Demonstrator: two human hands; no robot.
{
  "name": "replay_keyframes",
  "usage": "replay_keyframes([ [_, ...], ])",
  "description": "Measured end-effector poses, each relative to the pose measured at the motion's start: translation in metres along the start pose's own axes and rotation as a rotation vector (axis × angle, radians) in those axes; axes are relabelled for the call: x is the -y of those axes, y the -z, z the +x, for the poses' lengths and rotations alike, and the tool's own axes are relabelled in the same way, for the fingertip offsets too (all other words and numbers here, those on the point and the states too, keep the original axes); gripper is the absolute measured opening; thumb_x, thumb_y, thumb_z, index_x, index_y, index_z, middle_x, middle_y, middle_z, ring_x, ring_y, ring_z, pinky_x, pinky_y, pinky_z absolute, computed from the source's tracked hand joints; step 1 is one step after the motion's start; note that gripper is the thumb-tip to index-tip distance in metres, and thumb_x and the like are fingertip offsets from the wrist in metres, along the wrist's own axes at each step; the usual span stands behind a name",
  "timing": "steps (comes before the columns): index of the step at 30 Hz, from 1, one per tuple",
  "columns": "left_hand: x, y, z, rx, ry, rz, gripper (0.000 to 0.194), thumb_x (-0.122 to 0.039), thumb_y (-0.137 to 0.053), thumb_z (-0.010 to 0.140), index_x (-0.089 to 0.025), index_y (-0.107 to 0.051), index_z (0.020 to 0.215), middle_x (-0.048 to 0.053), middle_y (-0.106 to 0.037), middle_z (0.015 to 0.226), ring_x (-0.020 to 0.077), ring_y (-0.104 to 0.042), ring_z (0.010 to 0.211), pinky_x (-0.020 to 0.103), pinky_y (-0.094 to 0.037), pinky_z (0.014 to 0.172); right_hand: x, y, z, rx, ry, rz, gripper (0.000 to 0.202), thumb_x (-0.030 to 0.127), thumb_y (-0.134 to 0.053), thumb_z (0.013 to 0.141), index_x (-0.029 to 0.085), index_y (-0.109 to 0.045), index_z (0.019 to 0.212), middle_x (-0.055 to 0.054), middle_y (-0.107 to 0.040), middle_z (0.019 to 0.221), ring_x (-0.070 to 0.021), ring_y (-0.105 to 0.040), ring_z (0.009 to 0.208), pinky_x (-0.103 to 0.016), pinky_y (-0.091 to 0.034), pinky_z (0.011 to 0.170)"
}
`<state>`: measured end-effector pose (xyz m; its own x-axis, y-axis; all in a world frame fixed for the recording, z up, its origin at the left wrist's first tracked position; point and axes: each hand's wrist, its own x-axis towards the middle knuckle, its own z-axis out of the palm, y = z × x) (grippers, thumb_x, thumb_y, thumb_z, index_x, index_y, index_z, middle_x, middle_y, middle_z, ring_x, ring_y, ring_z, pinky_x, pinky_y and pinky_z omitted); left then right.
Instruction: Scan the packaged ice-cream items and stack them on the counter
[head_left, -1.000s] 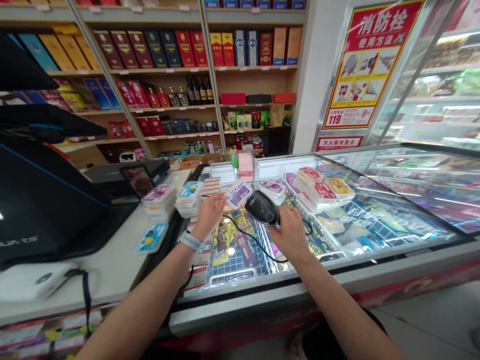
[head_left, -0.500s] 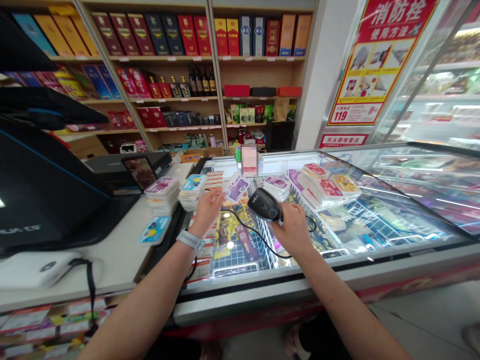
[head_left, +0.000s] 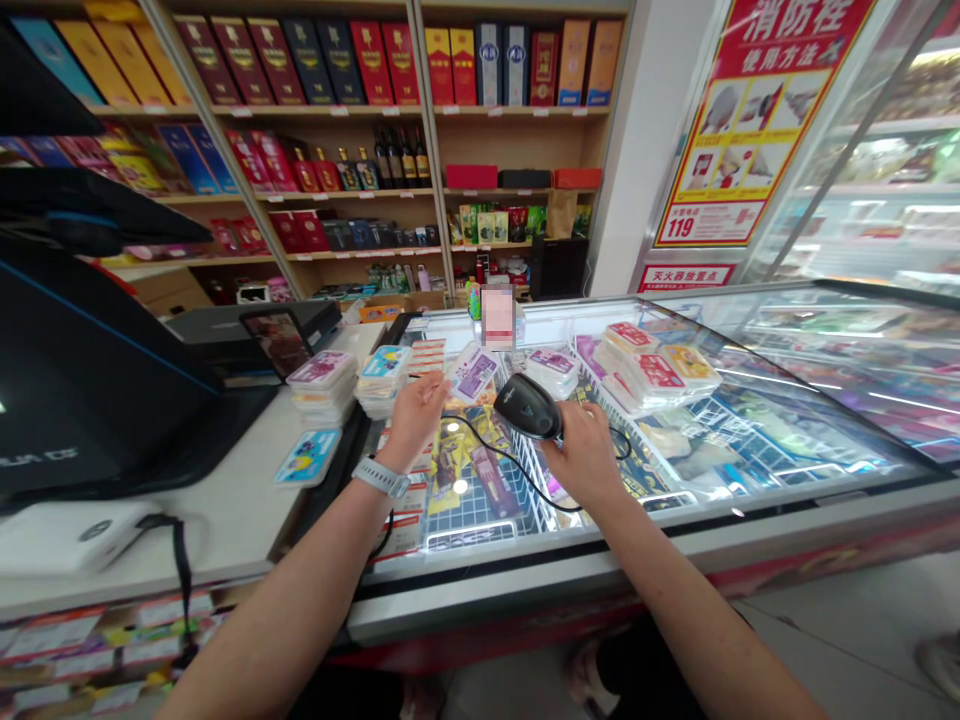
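Note:
My right hand [head_left: 586,448] is wrapped round the handle of a black barcode scanner [head_left: 528,406], its head pointing left. In front of the scanner, my left hand [head_left: 420,412] pinches a flat package with a purple and white label [head_left: 474,374] by its left edge, holding it tilted above the glass. A black cable [head_left: 517,470] loops below the scanner. Stacked packages with blue labels [head_left: 384,382] stand just behind my left hand. Past the scanner lies a pile of purple-labelled packages [head_left: 553,372].
A glass-topped freezer [head_left: 480,590] spans the front, with red- and yellow-labelled packages [head_left: 660,372] piled on its right. On the left counter stand a purple-topped stack [head_left: 322,385], a single blue package [head_left: 307,458], a phone [head_left: 276,342], a black register [head_left: 97,370] and a white device [head_left: 75,538].
Both hands, the scanner and the purple-labelled package hold nearly the same places. The whole view has shifted very slightly.

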<state>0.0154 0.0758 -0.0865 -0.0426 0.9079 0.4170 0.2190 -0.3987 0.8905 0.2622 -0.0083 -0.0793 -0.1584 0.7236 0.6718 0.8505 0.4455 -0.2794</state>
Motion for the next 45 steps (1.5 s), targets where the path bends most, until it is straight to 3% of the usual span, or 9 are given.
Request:
replay_keyframes([
  [8,-0.01,-0.001,-0.001,-0.026,0.001,0.024,0.041,-0.05,-0.061,0.078,-0.014,-0.068,0.096,0.01,-0.073,0.093,0.0231,-0.068,0.086,0.036,-0.054,0.082,-0.002,-0.001,0.0,-0.012,-0.002,0.014,0.02,0.017,-0.054,0.08,0.017,-0.053,0.1,-0.007,-0.063,0.091,-0.0244,-0.058,0.091,-0.042,-0.032,0.098],
  [12,-0.023,0.01,0.001,-0.05,-0.014,0.066,0.042,-0.048,-0.062,0.078,-0.013,-0.068,0.099,0.011,-0.073,0.098,0.0237,-0.068,0.091,0.036,-0.053,0.084,-0.005,-0.002,-0.001,-0.02,0.019,0.025,0.022,0.017,-0.055,0.079,0.017,-0.053,0.101,-0.007,-0.063,0.092,-0.0243,-0.058,0.092,-0.042,-0.033,0.098],
  [16,-0.047,0.041,-0.013,-0.143,-0.08,0.295,0.04,-0.045,-0.061,0.08,-0.014,-0.069,0.105,0.008,-0.073,0.097,0.0208,-0.068,0.086,0.033,-0.053,0.08,-0.005,-0.002,-0.001,-0.018,0.034,0.02,0.021,0.017,-0.054,0.079,0.017,-0.053,0.1,-0.006,-0.063,0.091,-0.0239,-0.058,0.09,-0.041,-0.033,0.097],
  [22,-0.081,0.101,-0.071,-0.387,-0.209,0.754,0.033,-0.042,-0.061,0.083,-0.022,-0.069,0.109,0.003,-0.072,0.101,0.0175,-0.066,0.086,0.032,-0.051,0.083,-0.005,-0.001,-0.001,-0.008,0.019,0.011,0.022,0.017,-0.055,0.079,0.017,-0.053,0.1,-0.006,-0.063,0.091,-0.024,-0.058,0.091,-0.041,-0.033,0.098],
  [26,-0.078,0.135,-0.104,-0.486,-0.346,1.007,0.029,-0.038,-0.059,0.086,-0.026,-0.067,0.112,0.002,-0.07,0.103,0.0187,-0.064,0.094,0.034,-0.049,0.088,-0.004,-0.001,-0.001,-0.01,0.026,0.01,0.023,0.017,-0.055,0.078,0.017,-0.053,0.101,-0.006,-0.063,0.092,-0.0244,-0.058,0.091,-0.041,-0.033,0.097],
  [30,-0.059,0.156,-0.119,-0.477,-0.441,1.288,0.026,-0.037,-0.058,0.087,-0.027,-0.067,0.109,0.002,-0.071,0.1,0.0211,-0.063,0.093,0.038,-0.046,0.089,-0.004,-0.001,-0.001,-0.007,0.033,-0.009,0.022,0.017,-0.055,0.078,0.017,-0.053,0.1,-0.006,-0.063,0.089,-0.0246,-0.058,0.09,-0.042,-0.034,0.097],
  [35,-0.044,0.158,-0.122,-0.349,-0.385,1.531,0.027,-0.035,-0.05,0.091,-0.021,-0.068,0.106,0.007,-0.071,0.095,0.0253,-0.06,0.089,0.043,-0.039,0.088,-0.006,-0.003,-0.001,-0.017,0.039,-0.008,0.022,0.018,-0.055,0.079,0.017,-0.053,0.1,-0.006,-0.063,0.09,-0.0242,-0.059,0.091,-0.041,-0.033,0.097],
  [45,-0.038,0.15,-0.122,-0.226,-0.167,1.584,0.033,-0.038,-0.042,0.093,-0.019,-0.068,0.101,0.009,-0.069,0.101,0.029,-0.056,0.093,0.045,-0.032,0.089,-0.005,-0.002,-0.001,-0.006,0.029,-0.006,0.02,0.018,-0.055,0.079,0.017,-0.053,0.099,-0.006,-0.063,0.09,-0.0243,-0.058,0.09,-0.041,-0.033,0.097],
])
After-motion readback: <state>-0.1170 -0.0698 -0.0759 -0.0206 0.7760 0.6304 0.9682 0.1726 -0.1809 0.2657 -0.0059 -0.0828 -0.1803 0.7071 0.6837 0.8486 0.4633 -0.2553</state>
